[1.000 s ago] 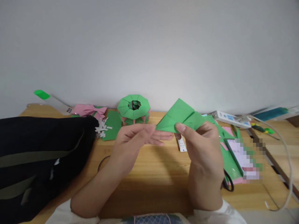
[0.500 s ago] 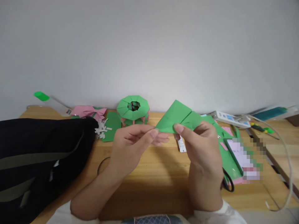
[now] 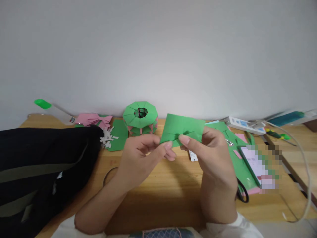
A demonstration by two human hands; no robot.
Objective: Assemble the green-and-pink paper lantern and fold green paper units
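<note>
A creased sheet of green paper (image 3: pixel 184 124) is held up above the table between my two hands. My left hand (image 3: pixel 146 155) pinches its lower left corner between thumb and fingers. My right hand (image 3: pixel 214 152) grips the lower right part, its thumb pressing on a folded flap at the front. Most of the right fingers are hidden behind the paper. Beyond the left hand stands a round folded-paper model (image 3: pixel 140 115), green on top with pink parts beneath and a hole in its middle.
A black bag (image 3: pixel 49 172) covers the left of the wooden table (image 3: pixel 158 198). Pink folded paper (image 3: pixel 94 119) and white paper scraps (image 3: pixel 106 137) lie behind it. At right are a phone (image 3: pixel 255 165), green sheets (image 3: pixel 244 173), a power strip (image 3: pixel 245 125) and a white cable (image 3: pixel 305 172).
The green paper has turned in my hands: its raised pointed corner is gone from the top, and a broad, nearly straight upper edge now shows. Both hands stay in almost the same place.
</note>
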